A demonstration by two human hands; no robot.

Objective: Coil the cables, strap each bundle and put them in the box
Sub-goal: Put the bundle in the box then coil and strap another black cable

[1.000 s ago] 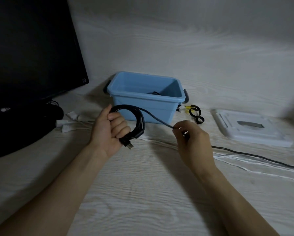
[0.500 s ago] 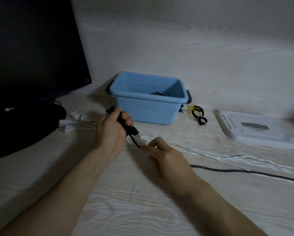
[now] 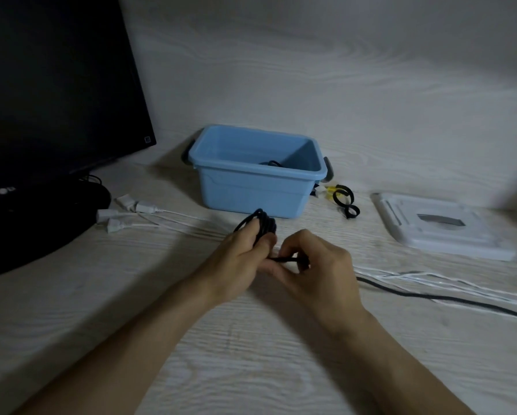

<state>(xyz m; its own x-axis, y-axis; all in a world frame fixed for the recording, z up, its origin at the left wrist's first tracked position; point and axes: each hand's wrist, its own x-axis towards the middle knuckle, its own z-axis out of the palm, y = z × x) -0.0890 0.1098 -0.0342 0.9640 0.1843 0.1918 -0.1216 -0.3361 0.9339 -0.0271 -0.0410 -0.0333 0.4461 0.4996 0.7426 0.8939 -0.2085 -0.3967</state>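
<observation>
My left hand (image 3: 239, 259) grips a small coil of black cable (image 3: 258, 223) just in front of the blue box (image 3: 251, 193). Close beside it, my right hand (image 3: 317, 265) pinches the same cable's strand where it leaves the coil. The free tail of the black cable (image 3: 431, 298) runs off to the right across the desk. A dark cable bundle (image 3: 270, 163) lies inside the box. Black straps (image 3: 342, 200) sit to the right of the box.
A dark monitor (image 3: 50, 94) on its stand fills the left side. White cables with plugs (image 3: 125, 212) lie left of the box, and white strands (image 3: 431, 278) stretch to the right. The box's white lid (image 3: 443, 229) rests at the right.
My right hand has come in from the right to meet my left hand, drawing the black cable closer. The coil in my left hand has turned edge-on towards the box.
</observation>
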